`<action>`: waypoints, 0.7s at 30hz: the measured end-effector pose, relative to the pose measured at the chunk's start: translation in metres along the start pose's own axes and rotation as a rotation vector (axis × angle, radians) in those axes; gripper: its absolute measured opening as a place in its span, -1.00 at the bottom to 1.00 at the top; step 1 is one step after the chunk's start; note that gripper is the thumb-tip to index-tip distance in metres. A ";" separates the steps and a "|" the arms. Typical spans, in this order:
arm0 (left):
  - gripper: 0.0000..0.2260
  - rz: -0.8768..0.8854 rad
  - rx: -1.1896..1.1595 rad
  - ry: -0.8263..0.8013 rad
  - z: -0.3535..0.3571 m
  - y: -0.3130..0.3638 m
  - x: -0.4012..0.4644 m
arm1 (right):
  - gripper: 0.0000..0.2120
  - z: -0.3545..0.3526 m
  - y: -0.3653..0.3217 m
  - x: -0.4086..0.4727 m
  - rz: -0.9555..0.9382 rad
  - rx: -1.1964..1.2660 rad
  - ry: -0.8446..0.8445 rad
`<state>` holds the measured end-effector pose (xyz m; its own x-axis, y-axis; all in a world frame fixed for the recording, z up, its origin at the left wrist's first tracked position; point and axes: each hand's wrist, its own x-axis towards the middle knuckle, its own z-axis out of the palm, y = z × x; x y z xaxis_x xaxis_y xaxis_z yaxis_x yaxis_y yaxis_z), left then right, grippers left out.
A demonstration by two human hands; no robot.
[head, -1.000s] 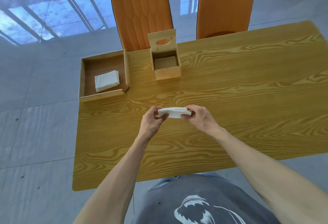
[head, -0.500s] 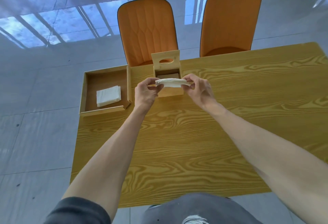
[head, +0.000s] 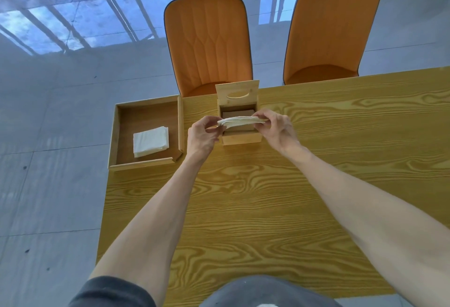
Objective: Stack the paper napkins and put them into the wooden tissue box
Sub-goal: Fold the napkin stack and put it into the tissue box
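A flat stack of white paper napkins [head: 239,121] hangs level over the open wooden tissue box [head: 241,137]. My left hand [head: 202,136] pinches its left end and my right hand [head: 276,126] pinches its right end. The box lid [head: 237,92], with an oval slot, stands tipped up at the back. The stack hides part of the box's inside. A second small pile of white napkins [head: 151,141] lies in a shallow wooden tray [head: 146,163] left of the box.
The yellow wood-grain table [head: 267,204] reaches from the tray to the right edge of view. Two orange chairs [head: 209,43] stand behind its far edge. Grey tiled floor lies left of the table.
Both hands carried the napkin stack from the middle of the table forward to just above the open tissue box. The camera tilted up.
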<state>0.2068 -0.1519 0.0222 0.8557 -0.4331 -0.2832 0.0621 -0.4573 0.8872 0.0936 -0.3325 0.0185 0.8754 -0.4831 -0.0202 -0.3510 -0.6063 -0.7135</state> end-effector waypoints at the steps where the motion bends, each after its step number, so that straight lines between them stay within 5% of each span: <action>1: -0.81 0.004 0.000 -0.005 0.000 0.000 0.003 | -0.76 0.001 0.001 0.002 0.008 0.007 0.007; 10: -0.68 0.009 0.211 -0.047 0.009 0.005 0.021 | -0.70 -0.002 0.009 0.014 0.080 -0.057 -0.030; 21: -0.74 -0.059 0.328 0.175 0.027 0.001 0.032 | -0.67 0.019 0.002 0.048 0.388 -0.037 0.047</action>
<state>0.2204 -0.1865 0.0040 0.9321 -0.2721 -0.2388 -0.0295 -0.7145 0.6990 0.1409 -0.3447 0.0031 0.6593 -0.7087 -0.2512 -0.6655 -0.3945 -0.6336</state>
